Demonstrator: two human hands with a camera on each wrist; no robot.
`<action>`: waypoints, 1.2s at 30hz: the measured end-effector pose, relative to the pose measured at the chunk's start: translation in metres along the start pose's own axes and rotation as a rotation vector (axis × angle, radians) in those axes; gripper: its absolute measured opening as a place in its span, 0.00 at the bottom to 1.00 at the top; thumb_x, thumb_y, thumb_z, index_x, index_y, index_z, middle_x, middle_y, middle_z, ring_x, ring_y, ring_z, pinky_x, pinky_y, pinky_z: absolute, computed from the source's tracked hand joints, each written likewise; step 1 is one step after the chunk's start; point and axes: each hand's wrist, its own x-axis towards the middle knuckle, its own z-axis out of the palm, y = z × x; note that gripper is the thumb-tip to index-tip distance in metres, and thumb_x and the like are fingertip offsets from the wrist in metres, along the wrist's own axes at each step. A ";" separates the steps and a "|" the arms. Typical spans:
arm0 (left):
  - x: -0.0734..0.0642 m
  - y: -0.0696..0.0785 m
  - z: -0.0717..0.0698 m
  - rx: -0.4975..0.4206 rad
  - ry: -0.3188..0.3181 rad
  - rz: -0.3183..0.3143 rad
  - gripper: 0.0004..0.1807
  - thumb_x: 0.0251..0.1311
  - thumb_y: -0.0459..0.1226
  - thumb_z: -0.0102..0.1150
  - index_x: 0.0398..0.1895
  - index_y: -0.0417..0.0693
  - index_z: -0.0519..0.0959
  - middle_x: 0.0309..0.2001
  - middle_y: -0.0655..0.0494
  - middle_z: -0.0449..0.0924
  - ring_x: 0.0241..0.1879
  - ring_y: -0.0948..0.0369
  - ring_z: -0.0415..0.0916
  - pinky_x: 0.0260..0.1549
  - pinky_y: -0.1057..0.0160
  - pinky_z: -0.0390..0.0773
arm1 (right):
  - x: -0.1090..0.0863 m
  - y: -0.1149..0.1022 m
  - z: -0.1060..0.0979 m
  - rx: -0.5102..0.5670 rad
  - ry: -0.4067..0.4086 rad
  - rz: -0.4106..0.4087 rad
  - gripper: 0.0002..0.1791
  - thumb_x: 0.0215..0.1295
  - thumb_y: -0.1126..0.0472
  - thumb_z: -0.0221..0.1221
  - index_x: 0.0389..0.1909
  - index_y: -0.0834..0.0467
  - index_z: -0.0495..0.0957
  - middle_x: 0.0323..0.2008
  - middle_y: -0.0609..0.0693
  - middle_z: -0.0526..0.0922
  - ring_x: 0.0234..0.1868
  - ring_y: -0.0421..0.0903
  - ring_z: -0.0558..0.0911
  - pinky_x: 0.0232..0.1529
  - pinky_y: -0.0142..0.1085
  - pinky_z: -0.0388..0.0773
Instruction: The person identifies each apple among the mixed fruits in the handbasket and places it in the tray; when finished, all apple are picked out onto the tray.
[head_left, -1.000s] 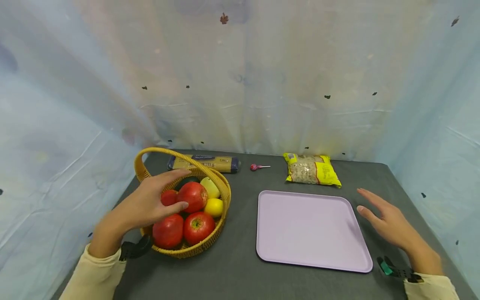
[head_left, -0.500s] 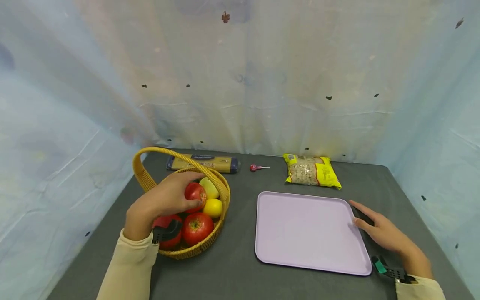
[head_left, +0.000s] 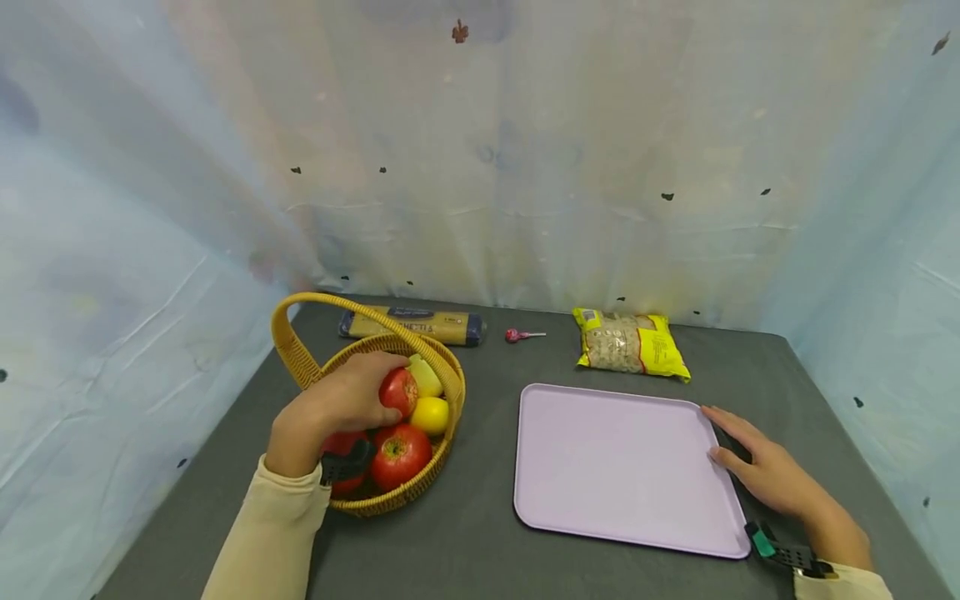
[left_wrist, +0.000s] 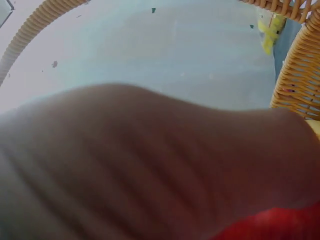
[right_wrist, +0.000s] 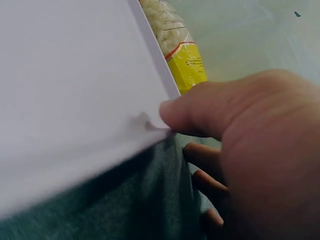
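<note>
My left hand [head_left: 345, 396] is in the wicker basket [head_left: 442, 450], fingers and thumb curved round the upper red apple [head_left: 397, 392]. Part of that apple is hidden under the hand. Below it lie another red apple [head_left: 401, 457] and one more partly covered by the wrist. A yellow lemon [head_left: 430, 415] and a pale green fruit [head_left: 424, 379] sit at the basket's right side. At the right edge of the lilac tray [head_left: 622, 467], my right hand [head_left: 772, 471] rests with fairly straight fingers. Its thumb [right_wrist: 187, 112] touches the tray's rim in the right wrist view.
The basket's tall handle [head_left: 360, 308] arches over the left hand. Behind stand a spaghetti pack [head_left: 431, 325], a lollipop [head_left: 517, 335] and a yellow bag [head_left: 633, 343] along the back of the grey table [head_left: 487, 550]. Pale curtains [head_left: 562, 167] enclose the table.
My left hand has moved right and settled over the upper apple, which it now grips. My right hand has come left from beside the tray to touch its edge.
</note>
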 end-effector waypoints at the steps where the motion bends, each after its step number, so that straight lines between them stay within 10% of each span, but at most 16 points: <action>1: 0.000 0.001 0.001 0.001 -0.009 -0.009 0.40 0.61 0.38 0.80 0.75 0.38 0.76 0.65 0.42 0.83 0.57 0.46 0.82 0.56 0.42 0.85 | 0.000 0.001 0.001 -0.003 0.005 -0.001 0.39 0.82 0.51 0.61 0.86 0.57 0.60 0.80 0.74 0.63 0.76 0.81 0.63 0.63 0.85 0.62; 16: -0.002 -0.001 0.005 0.020 -0.026 -0.045 0.41 0.58 0.40 0.82 0.75 0.43 0.75 0.67 0.42 0.80 0.60 0.44 0.79 0.59 0.40 0.83 | -0.008 0.008 0.009 0.025 -0.002 0.032 0.39 0.83 0.49 0.59 0.87 0.56 0.59 0.81 0.76 0.59 0.79 0.85 0.54 0.63 0.89 0.53; 24: -0.022 -0.002 -0.013 -0.119 0.003 -0.042 0.41 0.58 0.47 0.84 0.74 0.50 0.76 0.64 0.49 0.82 0.55 0.51 0.82 0.49 0.47 0.89 | -0.009 0.009 0.010 0.070 -0.015 0.039 0.38 0.84 0.51 0.57 0.88 0.55 0.58 0.83 0.76 0.56 0.80 0.86 0.50 0.64 0.90 0.48; 36: -0.075 0.029 -0.041 -0.292 0.062 0.259 0.37 0.57 0.52 0.85 0.70 0.63 0.80 0.60 0.65 0.85 0.53 0.61 0.83 0.43 0.62 0.89 | 0.000 0.007 0.002 0.092 -0.009 0.011 0.38 0.85 0.53 0.57 0.88 0.55 0.57 0.83 0.77 0.55 0.80 0.87 0.48 0.65 0.90 0.46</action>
